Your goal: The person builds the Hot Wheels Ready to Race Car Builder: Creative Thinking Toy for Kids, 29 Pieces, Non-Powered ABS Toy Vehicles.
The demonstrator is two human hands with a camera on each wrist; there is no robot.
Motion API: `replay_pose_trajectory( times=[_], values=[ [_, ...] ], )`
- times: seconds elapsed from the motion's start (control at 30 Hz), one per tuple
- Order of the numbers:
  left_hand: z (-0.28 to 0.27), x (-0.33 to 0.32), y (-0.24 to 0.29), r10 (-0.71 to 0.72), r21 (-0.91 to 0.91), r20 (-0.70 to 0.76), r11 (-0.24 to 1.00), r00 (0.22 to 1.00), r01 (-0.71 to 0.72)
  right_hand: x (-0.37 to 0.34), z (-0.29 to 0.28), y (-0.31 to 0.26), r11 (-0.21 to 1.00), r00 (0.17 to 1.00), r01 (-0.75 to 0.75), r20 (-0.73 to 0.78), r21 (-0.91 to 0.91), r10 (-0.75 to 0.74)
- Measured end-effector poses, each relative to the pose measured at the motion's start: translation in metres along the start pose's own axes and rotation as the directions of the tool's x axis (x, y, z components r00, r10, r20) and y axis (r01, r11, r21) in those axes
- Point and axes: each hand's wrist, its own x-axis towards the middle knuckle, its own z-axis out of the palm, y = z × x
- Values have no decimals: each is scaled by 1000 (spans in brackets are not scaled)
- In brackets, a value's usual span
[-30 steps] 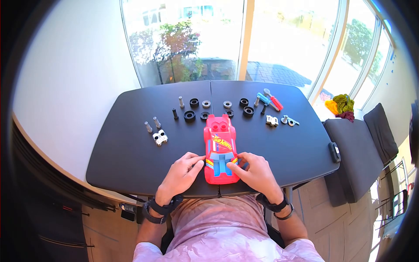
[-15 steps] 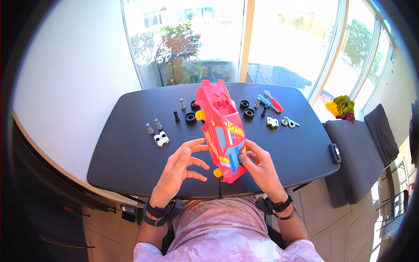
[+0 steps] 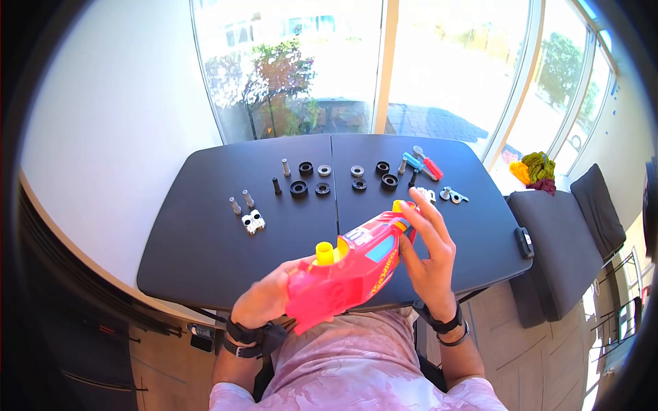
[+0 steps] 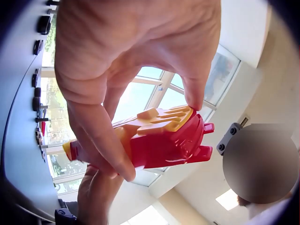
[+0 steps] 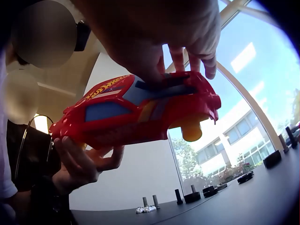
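A red toy car body is held in the air above the table's near edge, tipped on its side, a yellow axle stub pointing up. My left hand grips one end; in the left wrist view its thumb and fingers span the yellow underside. At the other end, my right hand holds the body with the thumb against it and the other fingers raised and fairly straight. In the right wrist view the right hand lies over the body's blue-windowed top.
Black wheels, grey rings and bolts stand on the table. A silver block lies left; a red-handled tool and a grey lever piece lie right. A black device sits at the right edge.
The car body has been lifted from the table and turned onto its side, its far end swung toward my left. My left hand let go, then took hold of that end.
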Motion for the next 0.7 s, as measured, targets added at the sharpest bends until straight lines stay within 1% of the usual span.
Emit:
replay_pose_trajectory(
  times=[0.03, 0.1, 0.13, 0.17, 0.23, 0.27, 0.33, 0.37, 0.4, 0.47, 0.53, 0.57, 0.63, 0.67, 0.7],
  values=[
    [9, 3, 3, 23, 149, -19, 989, 1000, -20, 0, 3, -1, 999, 997, -31, -68, 24, 32],
    [4, 17, -11, 30, -42, 86, 999, 996, -27, 0, 12, 3, 993, 975, -88, -199, 79, 102],
    [15, 21, -3, 1, -96, 106, 995, 994, 10, -4, 14, 7, 972, 956, -186, -200, 143, 213],
    [19, 23, -3, 13, -74, 121, 997, 993, -4, -5, 15, 7, 939, 936, -247, -191, 240, 295],
    [25, 25, -5, 33, -33, 154, 999, 988, -28, -8, 15, 6, 833, 879, -359, -148, 422, 454],
    [29, 28, -7, 47, -56, 158, 998, 986, -38, -12, 14, 13, 729, 873, -422, 22, 538, 488],
    [33, 34, -13, 137, -44, 138, 990, 981, -132, -22, 22, 18, 440, 752, -596, 274, 672, 600],
    [35, 36, -17, 183, -36, 126, 983, 975, -180, -23, 24, 15, 272, 677, -664, 406, 696, 615],
    [35, 39, -22, 215, -66, 100, 976, 971, -209, -29, 29, 4, 305, 695, -677, 444, 670, 566],
    [31, 42, -29, 279, -120, 44, 955, 959, -272, -38, 38, -6, 244, 715, -668, 516, 703, 472],
    [25, 42, -36, 284, -165, 51, 948, 958, -272, -41, 40, -12, 204, 736, -661, 571, 722, 364],
    [25, 42, -36, 285, -188, 58, 944, 957, -269, -37, 38, -16, 167, 739, -655, 577, 737, 348],
    [31, 40, -24, 244, -2, 34, 970, 969, -245, -28, 34, -20, 94, 748, -636, 582, 766, 319],
    [34, 40, -20, 227, 88, 18, 970, 974, -227, -30, 36, -14, 102, 746, -636, 576, 765, 335],
    [33, 38, -18, 257, 276, 26, 927, 966, -254, -34, 38, -4, 111, 743, -638, 571, 762, 350]
  ],
)
